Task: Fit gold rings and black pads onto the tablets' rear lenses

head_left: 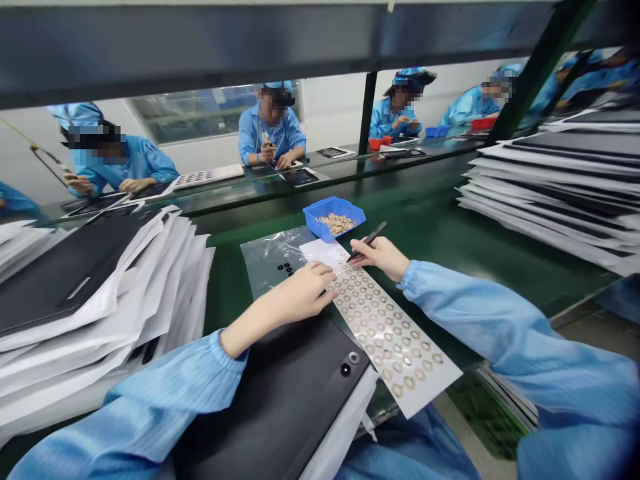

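My left hand has its fingers bent at the left edge of a white sheet of ring-shaped stickers, gripping it there. The rings lie on it in rows. Black tweezers are pinched in my right hand, their tip down at the sheet's upper part. Below my left forearm lies a black tablet, back up, on white wrapping, with two round camera spots at its corner. Small black rings rest on a clear plastic bag beyond my left hand.
A blue bin of small tan pieces stands past the sheet. Stacks of wrapped tablets rise at left and right. A dark shelf beam crosses above. Several co-workers in blue sit opposite.
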The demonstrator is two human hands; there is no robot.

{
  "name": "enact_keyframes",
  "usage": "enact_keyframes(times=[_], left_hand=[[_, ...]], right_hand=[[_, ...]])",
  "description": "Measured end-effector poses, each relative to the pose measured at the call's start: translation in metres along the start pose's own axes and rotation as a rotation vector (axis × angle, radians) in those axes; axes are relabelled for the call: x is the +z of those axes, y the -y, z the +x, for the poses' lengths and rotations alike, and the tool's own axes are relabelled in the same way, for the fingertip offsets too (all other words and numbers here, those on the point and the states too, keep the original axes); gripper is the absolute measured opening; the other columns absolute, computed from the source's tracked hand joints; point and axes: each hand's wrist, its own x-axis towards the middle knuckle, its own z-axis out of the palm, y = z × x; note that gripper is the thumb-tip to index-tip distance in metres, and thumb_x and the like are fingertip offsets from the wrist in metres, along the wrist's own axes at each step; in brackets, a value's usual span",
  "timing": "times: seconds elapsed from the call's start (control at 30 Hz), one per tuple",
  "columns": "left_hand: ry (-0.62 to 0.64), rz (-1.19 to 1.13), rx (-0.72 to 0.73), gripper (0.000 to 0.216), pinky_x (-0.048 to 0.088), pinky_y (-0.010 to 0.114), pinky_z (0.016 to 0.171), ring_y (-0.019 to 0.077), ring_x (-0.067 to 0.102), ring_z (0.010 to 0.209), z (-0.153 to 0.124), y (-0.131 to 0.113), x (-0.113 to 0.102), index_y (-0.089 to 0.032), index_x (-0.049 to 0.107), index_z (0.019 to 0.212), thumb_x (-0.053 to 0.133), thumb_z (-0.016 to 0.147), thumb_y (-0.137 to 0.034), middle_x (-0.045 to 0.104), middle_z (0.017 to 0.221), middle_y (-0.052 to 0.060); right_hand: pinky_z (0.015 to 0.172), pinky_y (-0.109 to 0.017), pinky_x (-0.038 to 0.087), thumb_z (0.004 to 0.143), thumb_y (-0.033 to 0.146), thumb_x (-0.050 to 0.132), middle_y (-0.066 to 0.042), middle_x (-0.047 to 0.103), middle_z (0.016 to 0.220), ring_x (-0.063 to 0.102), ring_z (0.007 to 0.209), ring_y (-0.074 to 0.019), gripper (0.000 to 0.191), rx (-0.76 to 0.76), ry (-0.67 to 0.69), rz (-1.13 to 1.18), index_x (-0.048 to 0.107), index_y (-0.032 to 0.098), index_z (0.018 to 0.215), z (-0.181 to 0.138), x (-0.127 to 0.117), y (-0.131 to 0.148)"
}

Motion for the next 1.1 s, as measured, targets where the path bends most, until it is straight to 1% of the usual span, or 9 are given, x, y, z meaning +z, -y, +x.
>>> enact_keyframes(times=[0.07,0.1,0.17,0.23,0.43,0.6,0.73,0.93,1.1], left_hand=[[-0.004,-0.005,-0.027,0.029,0.039,0.038,0.101,0.0242,0.048,0.117,0.019,0.014,0.029,-0.009,0.057,0.11,0.047,0.09,-0.027,0.055,0.122,0.015],[-0.015,0.002,-0.046,0.031,0.038,0.039,0.102,0.0252,0.046,0.118,0.025,0.02,0.039,-0.008,0.055,0.112,0.047,0.09,-0.028,0.054,0.124,0.016],[-0.036,0.017,-0.079,0.035,0.036,0.04,0.103,0.0259,0.045,0.12,0.029,0.026,0.052,-0.006,0.052,0.118,0.045,0.091,-0.028,0.052,0.127,0.017],[-0.048,0.023,-0.109,0.038,0.035,0.041,0.104,0.0255,0.044,0.121,0.028,0.026,0.058,-0.006,0.049,0.122,0.042,0.092,-0.027,0.05,0.13,0.017],[-0.046,0.008,-0.167,0.037,0.028,0.051,0.107,0.0252,0.042,0.125,0.026,0.02,0.059,-0.012,0.049,0.123,0.037,0.092,-0.028,0.049,0.133,0.013],[-0.046,0.0,-0.172,0.036,0.024,0.053,0.108,0.0246,0.042,0.124,0.027,0.021,0.061,-0.013,0.049,0.122,0.037,0.092,-0.027,0.051,0.131,0.012],[-0.048,-0.004,-0.169,0.035,0.021,0.054,0.108,0.0245,0.043,0.123,0.027,0.022,0.062,-0.014,0.05,0.121,0.035,0.092,-0.029,0.051,0.131,0.013],[-0.066,-0.013,-0.173,0.034,0.023,0.055,0.106,0.0254,0.043,0.122,0.026,0.022,0.063,-0.014,0.05,0.12,0.036,0.092,-0.028,0.05,0.13,0.013],[-0.091,0.005,-0.175,0.032,0.025,0.057,0.102,0.0255,0.048,0.115,0.025,0.021,0.063,-0.015,0.051,0.117,0.036,0.092,-0.028,0.051,0.124,0.014]], right_hand=[[0.055,-0.028,0.06,0.079,0.03,0.066,-0.006,0.064,0.059,0.067,0.056,-0.017,0.024,-0.04,-0.034,-0.026,0.052,0.013,0.071,0.01,0.003,-0.012],[0.055,-0.029,0.06,0.081,0.029,0.065,-0.005,0.064,0.06,0.067,0.056,-0.0173,0.022,-0.065,-0.056,-0.044,0.051,0.014,0.072,0.016,0.004,-0.017],[0.053,-0.029,0.059,0.083,0.027,0.061,-0.003,0.064,0.058,0.067,0.054,-0.0176,0.02,-0.114,-0.103,-0.093,0.048,0.016,0.074,0.026,0.004,-0.024],[0.051,-0.029,0.057,0.083,0.027,0.06,-0.002,0.064,0.056,0.066,0.051,-0.0177,0.019,-0.156,-0.137,-0.15,0.047,0.018,0.074,0.032,0.003,-0.03],[0.055,-0.028,0.055,0.081,0.03,0.059,-0.002,0.064,0.054,0.064,0.048,-0.0172,0.018,-0.233,-0.158,-0.28,0.049,0.019,0.071,0.03,0.005,-0.035],[0.051,-0.027,0.054,0.082,0.031,0.057,-0.002,0.063,0.053,0.063,0.047,-0.0166,0.019,-0.246,-0.155,-0.308,0.049,0.019,0.069,0.028,0.007,-0.034],[0.05,-0.026,0.054,0.083,0.036,0.053,-0.003,0.065,0.058,0.064,0.049,-0.0165,0.02,-0.247,-0.198,-0.304,0.049,0.019,0.073,0.029,0.004,-0.034],[0.047,-0.025,0.051,0.081,0.035,0.056,-0.002,0.062,0.055,0.06,0.045,-0.015,0.022,-0.245,-0.218,-0.374,0.048,0.019,0.069,0.024,0.004,-0.03],[0.05,-0.026,0.05,0.078,0.034,0.058,-0.003,0.063,0.056,0.059,0.045,-0.0144,0.021,-0.256,-0.201,-0.393,0.05,0.018,0.066,0.023,0.006,-0.031]])
